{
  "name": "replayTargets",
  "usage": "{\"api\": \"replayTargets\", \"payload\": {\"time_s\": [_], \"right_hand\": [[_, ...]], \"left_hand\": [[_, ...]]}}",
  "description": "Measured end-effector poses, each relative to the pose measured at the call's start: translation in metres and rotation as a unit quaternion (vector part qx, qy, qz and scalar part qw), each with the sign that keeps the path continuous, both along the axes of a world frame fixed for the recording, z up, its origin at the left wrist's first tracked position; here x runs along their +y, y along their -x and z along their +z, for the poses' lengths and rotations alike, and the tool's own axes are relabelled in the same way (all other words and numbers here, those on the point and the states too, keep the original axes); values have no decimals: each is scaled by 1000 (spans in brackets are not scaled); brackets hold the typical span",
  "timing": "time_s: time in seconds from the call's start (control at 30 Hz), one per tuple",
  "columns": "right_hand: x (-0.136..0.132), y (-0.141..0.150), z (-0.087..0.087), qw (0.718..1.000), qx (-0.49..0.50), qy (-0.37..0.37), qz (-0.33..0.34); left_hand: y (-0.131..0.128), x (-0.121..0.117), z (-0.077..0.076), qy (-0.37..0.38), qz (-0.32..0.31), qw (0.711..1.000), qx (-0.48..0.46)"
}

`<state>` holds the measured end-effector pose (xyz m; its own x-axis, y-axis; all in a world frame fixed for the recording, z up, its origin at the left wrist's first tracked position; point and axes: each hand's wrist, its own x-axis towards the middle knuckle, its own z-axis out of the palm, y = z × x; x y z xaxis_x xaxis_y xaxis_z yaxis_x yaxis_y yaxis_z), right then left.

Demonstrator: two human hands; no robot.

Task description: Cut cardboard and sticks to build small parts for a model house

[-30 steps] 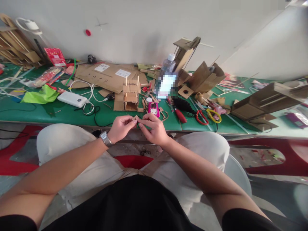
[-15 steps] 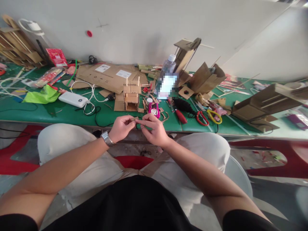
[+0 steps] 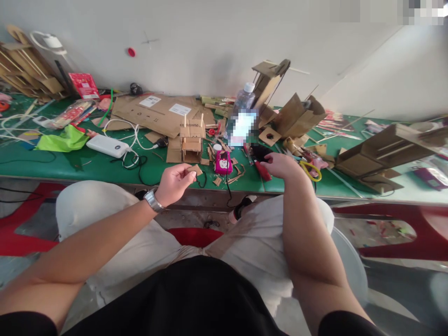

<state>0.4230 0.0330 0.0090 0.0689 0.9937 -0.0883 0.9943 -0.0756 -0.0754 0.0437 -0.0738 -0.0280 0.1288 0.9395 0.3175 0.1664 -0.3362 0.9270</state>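
Between the thumb and fingers of my left hand (image 3: 175,183), a small piece of cardboard (image 3: 198,170) is pinched above the table's front edge. A thin dark cord hangs beside it. My right hand (image 3: 280,165) is out to the right, fingers apart, over a red-handled tool (image 3: 262,171) and a black item (image 3: 259,151) that it partly covers. The red scissors handle there is hidden behind my hand, while the yellow scissors handle (image 3: 311,171) shows to its right. A small cardboard structure (image 3: 192,143) with sticks and a pink gadget (image 3: 223,163) stand between my hands.
Cardboard scraps (image 3: 239,173) litter the green table (image 3: 70,168). A white power bank (image 3: 108,145) with cables lies left. Behind are flat cardboard (image 3: 157,116) and a plastic bottle (image 3: 245,97); a large cardboard build (image 3: 376,154) stands right. A bright pixelated patch hides part of the middle.
My right hand has left my left hand and moved right to the red-handled tool. My left hand keeps its pinch, and the cardboard piece now shows more clearly.
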Motion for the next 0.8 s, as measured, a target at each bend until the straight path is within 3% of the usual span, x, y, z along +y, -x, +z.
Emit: {"api": "replayTargets", "payload": {"time_s": [0.1,0.2,0.37,0.47,0.6,0.67,0.73,0.8], "right_hand": [[8,-10,-1,995,-17,95,-23],[11,-4,0,990,-3,135,-44],[6,16,0,990,-26,134,-25],[-4,18,10,990,-15,142,-13],[-33,22,34,991,111,41,57],[-53,35,45,961,236,26,142],[-72,57,49,908,344,34,237],[-88,83,47,870,388,44,301]], "left_hand": [[1,1,2,-28,7,999,-17],[2,2,4,-36,19,999,-28],[2,4,5,-39,26,999,-17],[2,5,5,-40,29,999,-16],[4,6,1,-36,30,999,3],[4,7,0,-37,36,999,16],[3,6,-1,-41,41,998,33],[2,5,0,-51,45,996,54]]}}
